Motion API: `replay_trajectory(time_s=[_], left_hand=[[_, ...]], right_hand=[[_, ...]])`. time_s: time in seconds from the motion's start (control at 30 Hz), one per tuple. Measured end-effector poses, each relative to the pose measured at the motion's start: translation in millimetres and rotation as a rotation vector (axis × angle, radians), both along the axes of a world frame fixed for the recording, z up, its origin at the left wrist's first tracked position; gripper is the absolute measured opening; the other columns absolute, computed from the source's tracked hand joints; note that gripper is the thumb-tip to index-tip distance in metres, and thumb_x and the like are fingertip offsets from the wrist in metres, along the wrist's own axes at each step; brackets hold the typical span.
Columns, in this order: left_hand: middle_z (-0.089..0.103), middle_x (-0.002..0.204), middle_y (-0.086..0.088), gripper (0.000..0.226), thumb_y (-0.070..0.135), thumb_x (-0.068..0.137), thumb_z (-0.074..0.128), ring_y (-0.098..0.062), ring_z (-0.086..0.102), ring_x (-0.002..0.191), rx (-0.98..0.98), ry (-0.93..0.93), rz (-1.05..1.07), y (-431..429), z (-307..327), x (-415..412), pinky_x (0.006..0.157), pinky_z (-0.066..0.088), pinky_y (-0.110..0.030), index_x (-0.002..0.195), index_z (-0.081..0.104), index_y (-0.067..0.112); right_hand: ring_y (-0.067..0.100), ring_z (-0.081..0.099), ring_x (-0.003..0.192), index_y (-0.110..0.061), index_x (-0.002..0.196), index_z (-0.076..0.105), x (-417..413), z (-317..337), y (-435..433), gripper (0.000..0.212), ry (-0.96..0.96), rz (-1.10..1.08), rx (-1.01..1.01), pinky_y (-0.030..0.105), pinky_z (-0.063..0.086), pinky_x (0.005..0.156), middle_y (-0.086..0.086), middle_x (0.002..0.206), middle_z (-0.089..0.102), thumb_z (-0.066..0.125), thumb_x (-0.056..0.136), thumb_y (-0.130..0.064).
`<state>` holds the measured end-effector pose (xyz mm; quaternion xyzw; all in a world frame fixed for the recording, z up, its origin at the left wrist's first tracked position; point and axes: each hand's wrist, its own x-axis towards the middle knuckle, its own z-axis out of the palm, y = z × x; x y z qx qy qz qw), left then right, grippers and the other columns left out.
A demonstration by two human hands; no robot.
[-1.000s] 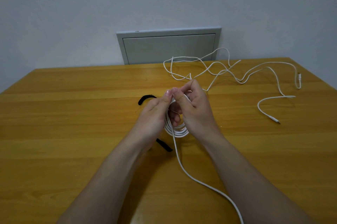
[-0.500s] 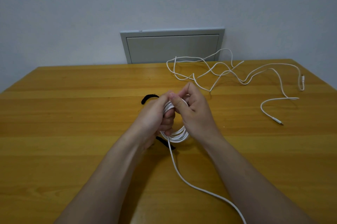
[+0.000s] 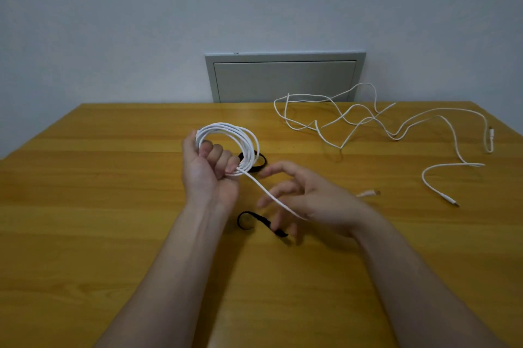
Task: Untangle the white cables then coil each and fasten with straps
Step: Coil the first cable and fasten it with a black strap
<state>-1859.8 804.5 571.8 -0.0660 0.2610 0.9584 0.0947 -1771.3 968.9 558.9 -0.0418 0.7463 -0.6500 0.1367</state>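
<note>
Head view: left hand (image 3: 210, 177) grips the coiled white cable (image 3: 251, 146) above the desk (image 3: 85, 206); right hand (image 3: 314, 202) (blurred) is spread loose, the coil's tail crossing its fingers, over a black strap (image 3: 263, 220).

Table (image 3: 113, 206): wood-grain top, glossy lacquered finish; white cables (image 3: 251, 145): smooth, plastic-looking sheath, slight sheen. Black straps (image 3: 261, 219): matt, cloth-like; wall panel (image 3: 283, 80): matt, smooth, painted look.

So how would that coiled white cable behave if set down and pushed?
Likely it springs loose: no strap holds the coil, only the left hand, and the loops fan apart. The thin tail drapes across the right hand, so it is probably floppy and light.
</note>
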Motion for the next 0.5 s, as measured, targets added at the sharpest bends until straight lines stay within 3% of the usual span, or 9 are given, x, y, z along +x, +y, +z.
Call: replay_trajectory(time_s=[0.1, 0.2, 0.3, 0.37, 0.43, 0.5], left_hand=[[0.015, 0.048, 0.007, 0.051, 0.039, 0.102, 0.050, -0.011, 0.014, 0.039, 0.003, -0.008, 0.091, -3.1, -0.5, -2.9, 0.036, 0.023, -0.023, 0.058, 0.029, 0.023], [0.015, 0.049, 0.006, 0.050, 0.039, 0.103, 0.049, -0.012, 0.015, 0.040, 0.016, -0.032, 0.165, -10.0, -1.3, -8.4, 0.037, 0.024, -0.024, 0.059, 0.029, 0.023], [0.015, 0.049, 0.006, 0.051, 0.040, 0.103, 0.048, -0.012, 0.015, 0.039, 0.032, -0.052, 0.160, -13.5, -2.0, -10.0, 0.036, 0.023, -0.023, 0.059, 0.029, 0.022], [0.015, 0.049, 0.007, 0.052, 0.040, 0.104, 0.048, -0.011, 0.015, 0.039, 0.016, -0.048, 0.119, -10.4, -2.9, -8.1, 0.036, 0.023, -0.023, 0.059, 0.030, 0.022], [0.015, 0.049, 0.007, 0.052, 0.040, 0.104, 0.048, -0.010, 0.015, 0.038, -0.002, -0.029, 0.060, -6.0, -2.7, -5.3, 0.035, 0.023, -0.022, 0.058, 0.030, 0.023], [0.015, 0.048, 0.007, 0.053, 0.040, 0.104, 0.049, -0.010, 0.015, 0.037, -0.005, -0.011, 0.006, -2.6, -2.3, -3.7, 0.035, 0.021, -0.022, 0.058, 0.030, 0.022]], right_hand=[[0.021, 0.061, 0.056, -0.018, 0.125, 0.052, 0.4, 3.8, 1.7, 0.025, 0.037, 0.036, -0.010, 0.024, 0.037, 0.043, 0.013, 0.088, 0.075, 0.055, 0.101, -0.014], [0.017, 0.042, 0.058, -0.017, 0.109, 0.067, -1.8, 4.2, 12.6, 0.032, 0.231, -0.181, -0.056, 0.026, 0.032, 0.052, 0.009, 0.069, 0.049, 0.067, 0.086, -0.039], [0.016, 0.050, 0.075, -0.024, 0.085, 0.069, -4.6, -2.6, 14.5, 0.018, 0.497, -0.422, 0.354, 0.027, 0.040, 0.068, 0.000, 0.077, 0.052, 0.084, 0.077, -0.028], [0.016, 0.049, 0.090, -0.027, 0.074, 0.062, -11.5, -11.9, 13.2, 0.022, 0.641, -0.727, 0.680, 0.026, 0.037, 0.078, -0.004, 0.089, 0.055, 0.085, 0.075, -0.027], [0.016, 0.045, 0.092, -0.024, 0.077, 0.065, -13.2, -12.3, 16.2, 0.021, 0.659, -0.971, 0.757, 0.028, 0.037, 0.078, -0.002, 0.092, 0.052, 0.081, 0.080, -0.036], [0.013, 0.046, 0.079, -0.022, 0.081, 0.068, -11.5, -10.7, 21.3, 0.023, 0.602, -1.018, 0.660, 0.030, 0.037, 0.068, -0.003, 0.081, 0.051, 0.077, 0.085, -0.043]])
